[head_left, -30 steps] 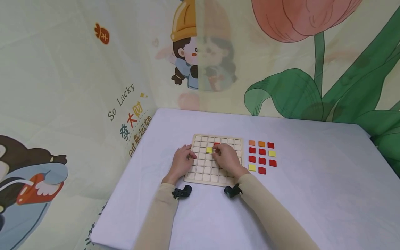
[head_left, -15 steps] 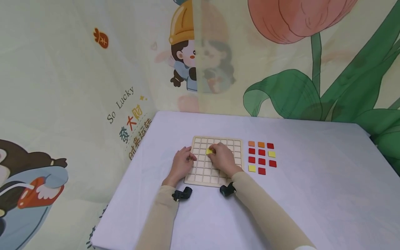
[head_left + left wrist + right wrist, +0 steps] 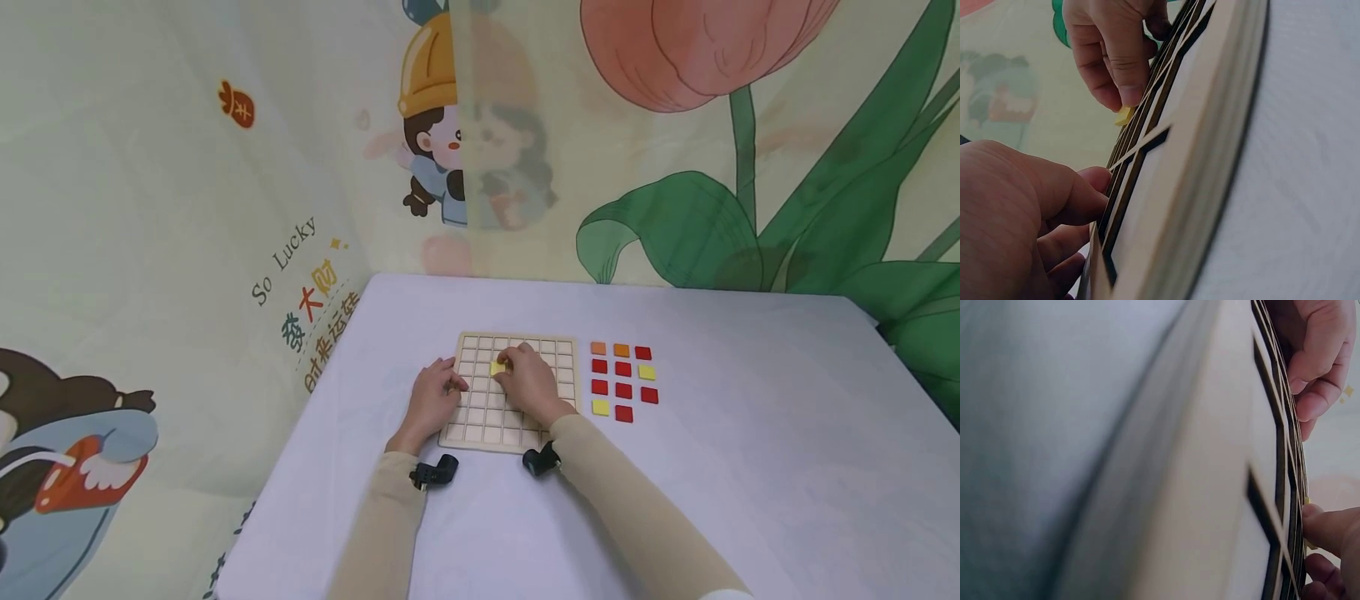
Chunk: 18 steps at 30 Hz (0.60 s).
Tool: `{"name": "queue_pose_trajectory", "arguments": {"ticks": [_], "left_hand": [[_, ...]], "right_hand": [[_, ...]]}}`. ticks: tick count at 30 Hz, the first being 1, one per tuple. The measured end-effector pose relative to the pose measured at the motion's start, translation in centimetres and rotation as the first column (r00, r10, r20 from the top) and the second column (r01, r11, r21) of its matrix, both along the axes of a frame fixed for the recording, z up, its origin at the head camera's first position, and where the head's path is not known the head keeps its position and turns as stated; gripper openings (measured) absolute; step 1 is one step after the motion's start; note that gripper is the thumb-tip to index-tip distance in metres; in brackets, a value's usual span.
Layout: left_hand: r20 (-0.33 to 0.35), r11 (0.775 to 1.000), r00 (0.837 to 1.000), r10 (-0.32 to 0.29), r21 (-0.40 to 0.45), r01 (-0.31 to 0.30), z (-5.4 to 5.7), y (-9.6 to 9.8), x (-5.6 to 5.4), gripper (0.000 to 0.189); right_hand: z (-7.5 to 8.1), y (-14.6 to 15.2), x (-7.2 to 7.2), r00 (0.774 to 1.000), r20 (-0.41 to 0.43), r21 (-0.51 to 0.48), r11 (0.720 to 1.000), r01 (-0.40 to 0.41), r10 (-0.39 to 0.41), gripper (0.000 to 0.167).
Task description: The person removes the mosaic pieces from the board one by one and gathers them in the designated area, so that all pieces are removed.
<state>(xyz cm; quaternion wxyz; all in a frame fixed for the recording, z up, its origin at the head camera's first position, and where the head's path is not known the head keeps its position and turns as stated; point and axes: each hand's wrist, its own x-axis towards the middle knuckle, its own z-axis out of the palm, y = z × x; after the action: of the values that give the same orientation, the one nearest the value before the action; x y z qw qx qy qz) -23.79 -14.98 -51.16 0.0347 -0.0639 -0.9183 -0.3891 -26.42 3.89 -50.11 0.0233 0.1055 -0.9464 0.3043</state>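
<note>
A pale wooden grid board point(image 3: 487, 434) lies on the table in front of me. My right hand point(image 3: 529, 382) is over its upper middle and pinches a yellow square tile point(image 3: 496, 368) between thumb and fingertips. In the left wrist view the yellow tile point(image 3: 1124, 116) sits tilted at the fingertips of the right hand point(image 3: 1116, 50), close above the grid. My left hand point(image 3: 432, 398) rests at the board's left edge, fingers loosely bent and touching the rim. The right hand hides the cells beneath it.
To the right of the board several loose tiles lie in rough columns: red tiles point(image 3: 623, 390), orange tiles point(image 3: 621, 350) and yellow tiles point(image 3: 647, 372). The table has a white cloth point(image 3: 750, 467). A printed curtain point(image 3: 300, 125) hangs behind and to the left.
My right hand has shifted slightly left, from beside the yellow tile onto it, and now pinches it. A red tile seen above the hand earlier is now hidden. The left hand stays put.
</note>
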Motion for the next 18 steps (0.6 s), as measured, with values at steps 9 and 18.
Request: {"name": "queue_pose_trajectory", "arguments": {"ticks": [9, 18], "left_hand": [[-0.017, 1.000, 1.000, -0.007, -0.003, 0.007, -0.16, -0.08, 0.10, 0.016], [-0.024, 1.000, 1.000, -0.011, 0.000, 0.011, 0.05, -0.02, 0.14, 0.016]], "right_hand": [[-0.05, -0.27, 0.27, 0.999, -0.031, -0.023, 0.999, -0.023, 0.023, 0.025], [0.20, -0.35, 0.60, 0.998, -0.045, 0.038, 0.999, -0.030, 0.031, 0.032]]}}
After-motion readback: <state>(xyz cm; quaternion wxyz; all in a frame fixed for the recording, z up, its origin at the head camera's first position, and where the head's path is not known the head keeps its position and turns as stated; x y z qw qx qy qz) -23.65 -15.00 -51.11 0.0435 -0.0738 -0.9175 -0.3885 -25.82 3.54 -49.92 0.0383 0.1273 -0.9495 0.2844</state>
